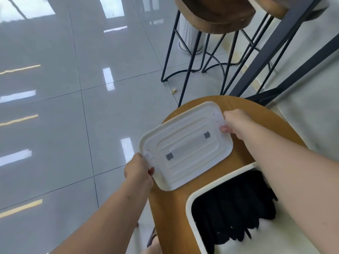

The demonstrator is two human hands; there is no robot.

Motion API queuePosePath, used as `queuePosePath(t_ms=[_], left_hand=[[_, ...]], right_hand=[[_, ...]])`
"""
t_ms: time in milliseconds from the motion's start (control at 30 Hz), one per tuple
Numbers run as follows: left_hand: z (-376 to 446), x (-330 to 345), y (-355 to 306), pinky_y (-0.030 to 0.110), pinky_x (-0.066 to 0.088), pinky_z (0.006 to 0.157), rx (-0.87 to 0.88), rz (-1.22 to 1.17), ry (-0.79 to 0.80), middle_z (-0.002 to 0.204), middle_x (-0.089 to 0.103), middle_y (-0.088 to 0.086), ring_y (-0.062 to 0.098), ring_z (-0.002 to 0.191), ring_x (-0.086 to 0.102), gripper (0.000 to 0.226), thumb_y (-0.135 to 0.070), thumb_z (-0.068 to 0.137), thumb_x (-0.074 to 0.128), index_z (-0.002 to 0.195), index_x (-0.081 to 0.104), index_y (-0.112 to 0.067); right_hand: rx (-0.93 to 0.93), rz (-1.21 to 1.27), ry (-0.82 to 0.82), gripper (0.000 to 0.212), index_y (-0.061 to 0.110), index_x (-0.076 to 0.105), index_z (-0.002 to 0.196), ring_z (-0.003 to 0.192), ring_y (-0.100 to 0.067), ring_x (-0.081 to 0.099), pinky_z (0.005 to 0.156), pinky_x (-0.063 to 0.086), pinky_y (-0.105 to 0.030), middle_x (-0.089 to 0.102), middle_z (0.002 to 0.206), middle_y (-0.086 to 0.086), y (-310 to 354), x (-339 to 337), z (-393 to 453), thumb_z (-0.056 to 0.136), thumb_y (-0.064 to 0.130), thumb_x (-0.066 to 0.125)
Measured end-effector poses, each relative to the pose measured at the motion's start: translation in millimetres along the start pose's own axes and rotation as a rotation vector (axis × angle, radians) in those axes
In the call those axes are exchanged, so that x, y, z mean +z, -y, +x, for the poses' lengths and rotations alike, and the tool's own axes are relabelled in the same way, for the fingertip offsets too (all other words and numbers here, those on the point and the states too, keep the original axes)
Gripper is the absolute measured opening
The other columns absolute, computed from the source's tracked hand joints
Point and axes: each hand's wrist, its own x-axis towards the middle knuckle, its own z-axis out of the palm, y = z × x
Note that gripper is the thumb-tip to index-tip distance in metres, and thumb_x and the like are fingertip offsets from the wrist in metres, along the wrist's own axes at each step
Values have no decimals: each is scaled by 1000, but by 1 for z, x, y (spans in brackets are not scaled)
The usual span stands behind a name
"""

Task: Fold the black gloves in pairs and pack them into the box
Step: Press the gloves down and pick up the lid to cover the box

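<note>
A white rectangular lid (185, 145) with two grey patches is held above a round wooden stool seat (244, 110). My left hand (139, 171) grips its near left corner, thumb on top. My right hand (236, 123) pinches its far right corner. The open white box (189, 204) stands on the stool at the lower right. Inside it lie black gloves (236, 208), fingers pointing toward me. My right forearm crosses over the box's far right side and hides part of it.
Glossy grey floor tiles (64, 107) fill the left. Two bar stools with wooden seats and black metal legs (214, 13) stand behind the stool, beside a black table frame (278, 43). A small yellowish scrap (173, 91) lies on the floor.
</note>
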Motion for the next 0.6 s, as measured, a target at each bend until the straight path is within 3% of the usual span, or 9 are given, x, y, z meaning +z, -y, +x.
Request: queuePosePath(t_ms=[67, 167, 267, 367, 467, 600], left_hand=[[-22, -1, -11, 27, 52, 65, 58, -38, 64, 77, 51, 6, 16, 58, 43, 17, -2, 84, 51, 72, 59, -10], [-57, -8, -18, 24, 51, 62, 120, -70, 225, 73, 49, 8, 14, 47, 43, 12, 1, 80, 56, 72, 62, -5], [-88, -18, -12, 21, 51, 64, 121, -73, 333, 77, 55, 6, 7, 43, 51, 5, 2, 81, 65, 78, 65, -2], [-107, -28, 7, 20, 52, 65, 105, -54, 400, 93, 57, 10, 9, 65, 58, 3, 4, 85, 60, 84, 60, 2], [-124, -42, 32, 22, 49, 65, 123, 21, 454, 90, 57, 12, 15, 70, 59, 9, 8, 86, 55, 79, 58, 3], [-142, -66, 68, 27, 47, 63, 216, 204, 474, 74, 55, 10, 20, 68, 53, 10, 3, 87, 58, 77, 59, 2]], right_hand=[[-35, 226, 19, 37, 9, 53, 127, 74, -23, 71, 70, 61, -30, 62, 94, -8, 7, -20, -13, 101, 35, 45], [-68, 403, 22, 46, 15, 51, 124, 80, -29, 73, 62, 62, -31, 63, 110, -13, 12, -63, -36, 96, 51, 47], [-62, 525, 109, 31, 15, 58, 113, 85, -35, 72, 68, 62, -38, 62, 110, -21, 1, -109, -54, 91, 36, 63], [-47, 642, 225, 22, 3, 61, 109, 77, -28, 74, 65, 63, -36, 63, 97, -20, -25, -148, -70, 89, 14, 65], [-53, 517, 250, 9, 1, 66, 94, 83, -22, 69, 76, 61, -33, 62, 100, -15, -57, -172, -84, 85, 3, 67], [-132, 273, 223, 29, 7, 67, 115, 95, -21, 66, 77, 53, -30, 67, 111, -8, -101, -185, -104, 87, 2, 68]])
